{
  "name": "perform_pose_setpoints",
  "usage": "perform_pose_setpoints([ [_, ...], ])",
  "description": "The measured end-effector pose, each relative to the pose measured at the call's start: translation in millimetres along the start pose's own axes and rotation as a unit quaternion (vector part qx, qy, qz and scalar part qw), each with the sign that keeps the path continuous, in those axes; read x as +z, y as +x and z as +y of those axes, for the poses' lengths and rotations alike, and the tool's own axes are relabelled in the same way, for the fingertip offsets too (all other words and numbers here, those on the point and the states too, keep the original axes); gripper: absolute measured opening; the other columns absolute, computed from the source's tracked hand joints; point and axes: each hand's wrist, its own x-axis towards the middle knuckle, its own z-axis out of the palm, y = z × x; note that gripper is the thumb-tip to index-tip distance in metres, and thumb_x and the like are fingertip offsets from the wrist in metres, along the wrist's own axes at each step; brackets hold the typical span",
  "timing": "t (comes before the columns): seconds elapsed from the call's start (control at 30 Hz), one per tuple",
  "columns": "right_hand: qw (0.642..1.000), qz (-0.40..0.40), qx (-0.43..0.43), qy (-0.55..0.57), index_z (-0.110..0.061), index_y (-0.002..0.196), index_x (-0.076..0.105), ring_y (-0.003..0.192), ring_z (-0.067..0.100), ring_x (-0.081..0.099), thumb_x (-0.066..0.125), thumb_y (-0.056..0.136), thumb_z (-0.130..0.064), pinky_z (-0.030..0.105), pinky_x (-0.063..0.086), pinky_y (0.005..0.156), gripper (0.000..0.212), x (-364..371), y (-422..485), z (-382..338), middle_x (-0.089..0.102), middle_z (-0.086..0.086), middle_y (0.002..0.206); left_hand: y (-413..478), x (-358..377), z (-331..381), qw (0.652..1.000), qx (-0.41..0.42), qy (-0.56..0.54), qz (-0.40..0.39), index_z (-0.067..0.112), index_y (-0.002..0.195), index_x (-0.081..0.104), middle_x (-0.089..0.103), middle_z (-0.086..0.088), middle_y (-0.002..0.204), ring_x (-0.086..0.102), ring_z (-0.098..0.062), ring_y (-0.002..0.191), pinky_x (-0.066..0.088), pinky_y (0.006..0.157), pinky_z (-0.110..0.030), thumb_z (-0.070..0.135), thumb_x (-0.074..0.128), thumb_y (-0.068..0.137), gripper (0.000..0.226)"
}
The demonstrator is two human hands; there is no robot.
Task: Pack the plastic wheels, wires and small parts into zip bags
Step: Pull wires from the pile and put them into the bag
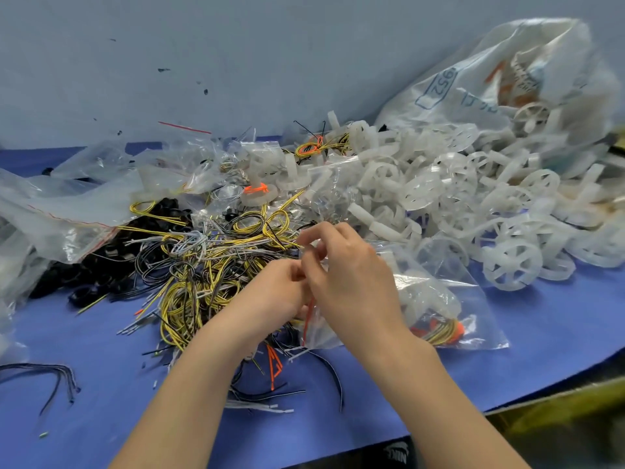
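Note:
A clear zip bag (436, 299) lies on the blue table, holding white plastic wheels, yellow wires and orange parts. My left hand (274, 292) and my right hand (348, 275) meet at the bag's red zip strip, and both pinch its mouth. A tangle of yellow, black and grey wires (196, 265) spreads just left of my hands. Loose white plastic wheels (473, 211) are heaped at the right. Small black parts (101, 265) lie under the wires at the left.
Empty zip bags (84, 198) are piled at the left and back. A large printed plastic sack (500, 79) of wheels stands at the back right. Loose black wires (50, 377) lie at the near left. The table edge (507, 404) runs along the lower right.

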Motion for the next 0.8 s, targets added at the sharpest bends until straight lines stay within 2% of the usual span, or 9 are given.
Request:
perform_pose_setpoints([
  [0.07, 1.0, -0.003, -0.003, 0.002, -0.033, 0.105, 0.06, 0.089, 0.022, 0.061, 0.053, 0.095, -0.031, 0.04, 0.049, 0.072, 0.013, 1, -1, 0, 0.058, -0.009, 0.102, 3, 2, -2, 0.993, 0.022, 0.119, 0.012, 0.009, 0.077, 0.067, 0.056, 0.01, 0.054, 0.045, 0.004, 0.043, 0.039, 0.046, -0.012, -0.005, 0.051, 0.088, 0.023],
  [0.13, 1.0, -0.006, -0.009, -0.001, -0.034, 0.105, 0.059, 0.088, 0.022, 0.061, 0.053, 0.096, -0.032, 0.04, 0.049, 0.072, 0.012, 2, -1, 0, 0.057, -0.009, 0.102, 4, 4, -1, 0.97, 0.07, 0.233, 0.011, -0.001, 0.105, 0.067, 0.064, -0.002, 0.079, 0.049, 0.005, 0.055, 0.038, 0.053, 0.0, -0.006, 0.055, 0.088, 0.022],
  [0.2, 1.0, -0.007, -0.01, 0.0, -0.034, 0.106, 0.059, 0.088, 0.022, 0.061, 0.052, 0.096, -0.032, 0.04, 0.049, 0.072, 0.012, 2, -1, 1, 0.056, -0.009, 0.101, 2, 8, 4, 0.965, 0.094, 0.243, -0.001, -0.006, 0.124, 0.056, 0.063, -0.02, 0.121, 0.063, -0.015, 0.093, 0.032, 0.066, 0.008, -0.008, 0.054, 0.089, 0.035],
  [0.27, 1.0, -0.007, -0.008, 0.005, -0.035, 0.106, 0.059, 0.087, 0.022, 0.061, 0.053, 0.096, -0.032, 0.038, 0.048, 0.07, 0.012, 3, -1, 2, 0.056, -0.01, 0.101, 0, 12, 7, 0.959, 0.102, 0.262, -0.021, -0.004, 0.136, 0.042, 0.047, -0.018, 0.142, 0.046, -0.015, 0.128, 0.024, 0.085, 0.007, -0.009, 0.045, 0.095, 0.041],
  [0.37, 1.0, -0.006, -0.009, 0.007, -0.035, 0.105, 0.06, 0.086, 0.021, 0.06, 0.052, 0.096, -0.031, 0.037, 0.047, 0.068, 0.013, 4, 1, 4, 0.055, -0.01, 0.099, 0, 12, 4, 0.965, 0.134, 0.22, -0.046, 0.013, 0.124, 0.047, 0.058, 0.006, 0.109, 0.049, 0.025, 0.095, 0.034, 0.078, 0.005, -0.015, 0.045, 0.092, 0.042],
  [0.43, 1.0, -0.013, -0.006, 0.016, -0.035, 0.105, 0.06, 0.086, 0.019, 0.059, 0.052, 0.096, -0.03, 0.036, 0.046, 0.068, 0.013, 5, 2, 5, 0.055, -0.011, 0.099, -1, 10, 1, 0.985, 0.101, 0.129, -0.051, 0.027, 0.109, 0.052, 0.059, 0.015, 0.087, 0.056, 0.021, 0.074, 0.043, 0.063, -0.004, -0.015, 0.046, 0.09, 0.046],
  [0.53, 0.999, -0.021, 0.002, 0.03, -0.036, 0.105, 0.059, 0.088, 0.018, 0.059, 0.051, 0.096, -0.031, 0.036, 0.046, 0.07, 0.013, 5, 4, 8, 0.055, -0.012, 0.1, -4, 7, 3, 0.998, 0.028, 0.014, -0.049, 0.024, 0.082, 0.067, 0.057, 0.009, 0.05, 0.049, 0.002, 0.042, 0.037, 0.04, -0.011, -0.013, 0.039, 0.089, 0.047],
  [0.67, 0.999, -0.028, 0.002, 0.037, -0.034, 0.104, 0.059, 0.089, 0.019, 0.06, 0.05, 0.095, -0.031, 0.039, 0.049, 0.073, 0.013, 3, 7, 12, 0.058, -0.011, 0.102, -2, -7, 6, 0.995, 0.006, -0.103, -0.014, 0.008, 0.098, 0.069, 0.071, -0.003, 0.077, 0.068, -0.01, 0.067, 0.054, 0.059, -0.02, 0.008, 0.045, 0.101, 0.024],
  [0.8, 0.996, -0.08, 0.013, 0.028, -0.031, 0.106, 0.063, 0.091, 0.018, 0.057, 0.05, 0.097, -0.03, 0.04, 0.049, 0.077, 0.015, -1, 15, 19, 0.057, -0.008, 0.097, 8, -35, 10, 0.983, 0.038, -0.112, 0.143, 0.01, 0.101, 0.068, 0.073, -0.008, 0.082, 0.069, -0.016, 0.064, 0.055, 0.055, -0.022, 0.017, 0.047, 0.102, 0.021],
])
